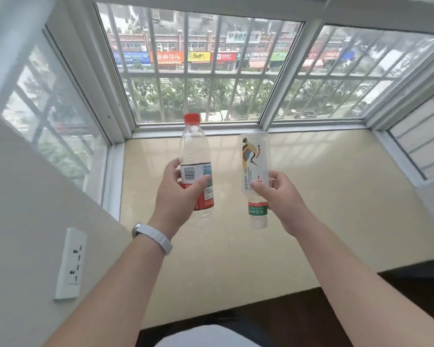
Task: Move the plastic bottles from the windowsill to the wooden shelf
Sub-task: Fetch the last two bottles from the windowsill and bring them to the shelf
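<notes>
My left hand grips a clear plastic bottle with a red cap and a red and white label, held upright above the windowsill. In my right hand is a second clear bottle, printed with a bird and turned upside down, its green-banded neck pointing down. Both bottles look empty and are lifted off the beige sill. The wooden shelf is not in view.
A barred bay window encloses the sill on three sides. A white wall with a power socket stands at the left. A dark wooden floor shows below the sill's front edge.
</notes>
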